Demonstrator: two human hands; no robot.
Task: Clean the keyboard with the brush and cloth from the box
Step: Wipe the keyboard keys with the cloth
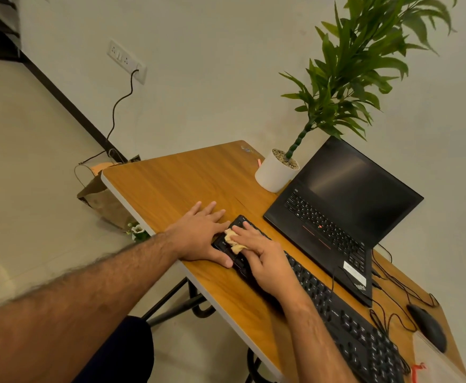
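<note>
A crumpled beige cloth [233, 240] is pressed onto the far end of the long black keyboard [323, 297] by the right hand [262, 258], fingers curled over it. The keyboard end is steadied by the left hand [201, 233], laid flat with fingers apart, at 9 o'clock of the cloth on the wooden bench [176, 183]. Wiping is judged underway; most keys toward 5 o'clock remain. No brush is seen.

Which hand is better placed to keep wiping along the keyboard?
Right. The right hand already presses the cloth onto the keyboard, while the left hand lies flat, bracing its end.
</note>
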